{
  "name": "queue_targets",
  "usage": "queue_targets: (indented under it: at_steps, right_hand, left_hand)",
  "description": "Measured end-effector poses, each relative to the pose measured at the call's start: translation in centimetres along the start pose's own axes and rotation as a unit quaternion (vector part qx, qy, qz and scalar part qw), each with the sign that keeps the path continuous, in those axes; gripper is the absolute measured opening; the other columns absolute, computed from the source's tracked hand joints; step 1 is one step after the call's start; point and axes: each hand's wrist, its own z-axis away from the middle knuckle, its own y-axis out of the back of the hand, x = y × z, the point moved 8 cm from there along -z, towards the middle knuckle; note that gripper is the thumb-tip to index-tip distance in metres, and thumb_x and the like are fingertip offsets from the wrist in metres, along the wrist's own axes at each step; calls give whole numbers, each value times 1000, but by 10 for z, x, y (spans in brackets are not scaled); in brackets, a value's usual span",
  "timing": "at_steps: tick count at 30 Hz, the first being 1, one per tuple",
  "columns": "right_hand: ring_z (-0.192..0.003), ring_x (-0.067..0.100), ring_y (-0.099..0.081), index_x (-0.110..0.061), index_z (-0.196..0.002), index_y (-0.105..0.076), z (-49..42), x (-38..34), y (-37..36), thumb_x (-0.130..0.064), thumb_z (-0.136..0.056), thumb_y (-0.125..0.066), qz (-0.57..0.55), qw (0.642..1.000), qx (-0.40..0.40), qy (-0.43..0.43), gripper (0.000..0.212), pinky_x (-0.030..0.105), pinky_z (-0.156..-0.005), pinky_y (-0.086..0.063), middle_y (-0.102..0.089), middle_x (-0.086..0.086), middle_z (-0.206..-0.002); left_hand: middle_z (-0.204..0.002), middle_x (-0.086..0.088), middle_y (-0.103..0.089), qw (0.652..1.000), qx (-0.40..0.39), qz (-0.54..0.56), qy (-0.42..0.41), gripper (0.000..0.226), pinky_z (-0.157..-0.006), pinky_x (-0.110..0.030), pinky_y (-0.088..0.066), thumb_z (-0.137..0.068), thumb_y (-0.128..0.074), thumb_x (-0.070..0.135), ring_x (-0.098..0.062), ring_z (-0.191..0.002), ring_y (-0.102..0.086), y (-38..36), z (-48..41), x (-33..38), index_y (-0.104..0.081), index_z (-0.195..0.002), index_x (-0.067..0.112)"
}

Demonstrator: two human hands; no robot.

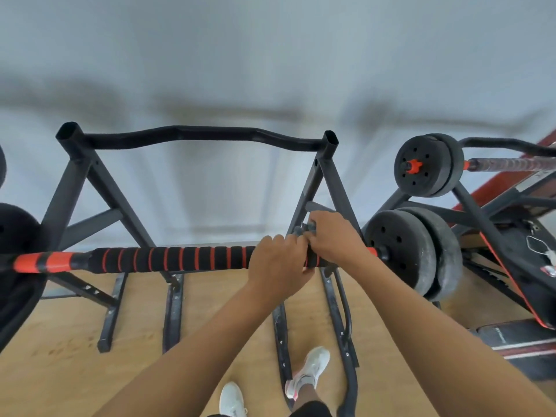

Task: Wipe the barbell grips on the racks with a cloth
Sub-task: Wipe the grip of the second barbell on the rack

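A barbell with a black foam grip ringed in red (pixel 174 259) lies across the lower hooks of a black steel rack (pixel 320 176). My left hand (pixel 278 264) wraps around the right end of that grip. My right hand (pixel 334 236) sits just beside it, fingers closed on a small grey cloth (pixel 302 230) pressed against the bar. Most of the cloth is hidden under my fingers. Black weight plates (pixel 412 254) sit on the bar's right end. A curved black bar (pixel 192 133) rests on the rack's top.
A second rack at the right holds another barbell (pixel 508 164) with black plates (pixel 427 165). A black and red bench (pixel 523 266) stands at the far right. More plates (pixel 15 236) are at the left edge. My white shoes (pixel 313 368) stand on the wooden floor between the rack's feet.
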Motion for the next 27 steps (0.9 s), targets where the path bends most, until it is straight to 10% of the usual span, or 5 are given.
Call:
queue_targets:
  at_steps: [5,10,15,19,27]
  right_hand:
    - [-73,18,-61,-24,-87,-52,5,10,-1,-22,-94,-56,45,999,7,0,8,39,-73,-57,-55,-8,-77]
    - [-65,16,-51,-20,-89,-48,19,6,8,-17,-95,-55,64,997,25,32,10,26,-53,-36,-48,-7,-77]
    - [-71,19,-59,-23,-86,-49,5,4,8,-18,-92,-54,48,998,16,21,9,36,-67,-53,-54,-4,-81]
    - [-72,20,-63,-21,-78,-52,-6,2,6,-9,-90,-56,31,1000,3,1,18,33,-62,-51,-54,-3,-78]
    - [-75,23,-58,-13,-102,-56,24,-10,13,-5,-90,-55,64,995,42,58,14,39,-65,-51,-46,-2,-92]
  left_hand:
    - [-66,9,-55,975,-192,92,66,28,-61,-30,-44,-87,-61,52,-16,-62,-58,-16,-31,-11,-58,-82,24]
    - [-55,-1,-68,854,-410,304,99,31,-60,-27,-49,-71,-75,40,-19,-46,-58,-32,-46,-24,-58,-60,16]
    - [-67,10,-58,981,-172,67,60,35,-61,-29,-43,-82,-67,60,-15,-62,-58,-10,-40,-22,-56,-78,27]
    - [-62,8,-52,997,-69,-38,9,28,-52,-30,-42,-95,-63,46,-16,-52,-50,-14,-28,-18,-59,-83,22]
    - [-66,-8,-74,845,-436,291,104,29,-58,-27,-56,-72,-79,33,-19,-50,-66,-52,-65,-42,-72,-77,5]
